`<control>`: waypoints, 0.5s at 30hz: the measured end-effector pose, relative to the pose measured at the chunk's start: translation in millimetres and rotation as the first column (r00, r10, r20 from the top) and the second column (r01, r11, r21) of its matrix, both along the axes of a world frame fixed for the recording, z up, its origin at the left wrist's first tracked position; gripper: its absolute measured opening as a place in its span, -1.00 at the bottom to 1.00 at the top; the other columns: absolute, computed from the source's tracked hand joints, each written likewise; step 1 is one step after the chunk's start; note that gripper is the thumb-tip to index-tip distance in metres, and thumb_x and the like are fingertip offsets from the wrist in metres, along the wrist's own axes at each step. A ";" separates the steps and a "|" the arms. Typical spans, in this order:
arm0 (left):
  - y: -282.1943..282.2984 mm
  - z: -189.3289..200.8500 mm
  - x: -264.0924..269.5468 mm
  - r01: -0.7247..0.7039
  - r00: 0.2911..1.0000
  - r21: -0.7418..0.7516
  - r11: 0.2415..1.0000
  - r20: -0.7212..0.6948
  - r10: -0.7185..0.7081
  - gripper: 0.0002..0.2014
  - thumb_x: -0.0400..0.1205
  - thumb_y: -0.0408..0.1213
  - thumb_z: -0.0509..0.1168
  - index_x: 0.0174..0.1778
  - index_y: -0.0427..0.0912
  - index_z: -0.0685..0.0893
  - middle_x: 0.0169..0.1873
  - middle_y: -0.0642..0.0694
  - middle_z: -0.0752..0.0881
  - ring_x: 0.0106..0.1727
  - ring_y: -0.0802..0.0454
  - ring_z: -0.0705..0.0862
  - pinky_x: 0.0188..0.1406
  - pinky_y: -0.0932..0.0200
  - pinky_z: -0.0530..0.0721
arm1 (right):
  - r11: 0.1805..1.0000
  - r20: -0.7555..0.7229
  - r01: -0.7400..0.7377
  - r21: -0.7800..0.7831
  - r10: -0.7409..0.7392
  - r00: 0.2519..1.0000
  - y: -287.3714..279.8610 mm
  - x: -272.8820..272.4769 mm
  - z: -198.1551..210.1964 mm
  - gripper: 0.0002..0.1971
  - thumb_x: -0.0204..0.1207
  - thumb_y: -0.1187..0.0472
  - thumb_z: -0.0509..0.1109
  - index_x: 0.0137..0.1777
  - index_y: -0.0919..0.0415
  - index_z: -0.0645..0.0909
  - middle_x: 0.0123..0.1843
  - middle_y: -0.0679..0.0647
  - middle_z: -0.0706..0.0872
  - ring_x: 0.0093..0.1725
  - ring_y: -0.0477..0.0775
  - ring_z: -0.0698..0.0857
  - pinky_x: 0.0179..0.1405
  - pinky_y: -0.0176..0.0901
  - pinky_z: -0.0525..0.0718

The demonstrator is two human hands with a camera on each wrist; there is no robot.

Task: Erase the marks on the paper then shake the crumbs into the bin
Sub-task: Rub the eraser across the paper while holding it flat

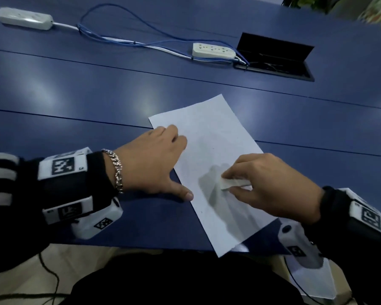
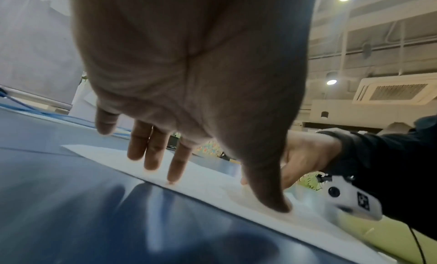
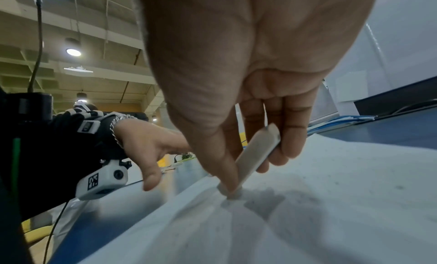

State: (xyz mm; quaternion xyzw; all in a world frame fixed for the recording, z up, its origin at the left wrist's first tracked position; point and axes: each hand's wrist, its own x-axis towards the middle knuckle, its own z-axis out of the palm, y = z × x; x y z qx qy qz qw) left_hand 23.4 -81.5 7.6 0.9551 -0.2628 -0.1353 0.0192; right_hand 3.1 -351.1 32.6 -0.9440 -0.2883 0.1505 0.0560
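Paper point(image 1: 209, 150) lies flat on the blue tabletop point(image 1: 75, 95), skewed, near corner overhanging the front edge. Left hand point(image 1: 150, 164) pins its left edge: fingers straight and spread, tips on the sheet, thumb at the paper's edge, nothing gripped. Right hand point(image 1: 271, 186) pinches a white eraser point(image 1: 233, 183), one end down on the sheet. Head view shows layout only; marks barely visible, a couple of tiny dark specks. Right wrist view adds the grip: thumb on one face of the eraser point(image 3: 255, 156), fingers behind it, eraser tilted, lower end touching paper, plus small dark specks scattered over the sheet. Left wrist view confirms the straight fingers point(image 2: 153, 152) pressing down. Far side of tabletop: two power strips point(image 1: 213, 50), blue cables point(image 1: 119, 38), open cable hatch point(image 1: 275, 60). Bin: can't identify it in any view.
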 end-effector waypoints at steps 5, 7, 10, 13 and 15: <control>-14.7 -17.5 10.0 -0.015 0.975 0.084 0.996 -0.221 0.033 0.44 0.21 0.79 0.23 0.81 0.21 -0.40 0.81 -0.04 -0.45 0.83 -0.29 -0.37 0.77 -0.47 -0.19 | 0.999 -0.005 0.006 0.032 -0.006 1.000 18.2 20.7 5.1 -0.67 0.54 -0.14 0.45 0.26 -0.13 0.75 0.11 -0.15 0.76 0.09 -0.02 0.71 0.14 -0.06 0.67; -18.8 -17.2 10.2 -0.026 0.966 0.092 0.995 -0.253 0.049 0.45 0.21 0.79 0.25 0.79 0.22 -0.45 0.78 -0.03 -0.51 0.80 -0.34 -0.42 0.74 -0.55 -0.19 | 0.998 0.020 0.011 0.064 -0.012 1.000 27.4 31.6 0.7 -0.65 0.53 -0.16 0.42 0.26 -0.11 0.75 0.10 -0.08 0.76 0.09 0.05 0.71 0.13 0.03 0.69; -19.5 -19.1 9.8 -0.030 0.964 0.098 0.995 -0.262 0.055 0.53 0.13 0.82 0.25 0.77 0.17 -0.50 0.76 -0.02 -0.55 0.78 -0.34 -0.47 0.72 -0.58 -0.21 | 0.999 0.051 -0.002 0.051 0.000 0.999 35.5 42.1 -6.8 -0.62 0.52 -0.18 0.32 0.19 -0.03 0.75 0.03 0.00 0.75 0.05 0.12 0.71 0.08 0.10 0.69; -19.5 -21.1 9.6 -0.044 0.962 0.113 0.993 -0.265 0.072 0.58 0.10 0.83 0.25 0.77 0.09 -0.53 0.75 0.03 -0.58 0.78 -0.29 -0.51 0.71 -0.58 -0.26 | 0.997 0.054 -0.077 0.018 0.076 0.996 36.0 36.9 -11.0 -0.64 0.57 -0.20 0.28 0.08 0.00 0.75 -0.05 -0.05 0.73 -0.01 0.09 0.70 0.02 0.07 0.68; -20.1 -20.7 9.8 -0.048 0.958 0.116 0.992 -0.276 0.079 0.60 0.08 0.83 0.25 0.76 0.07 -0.54 0.74 0.06 -0.59 0.77 -0.26 -0.53 0.70 -0.60 -0.27 | 0.982 -0.001 -0.186 0.037 0.186 0.983 35.4 27.9 -10.2 -0.63 0.59 -0.24 0.26 0.05 -0.01 0.75 -0.09 -0.09 0.73 -0.04 0.03 0.69 0.01 0.02 0.67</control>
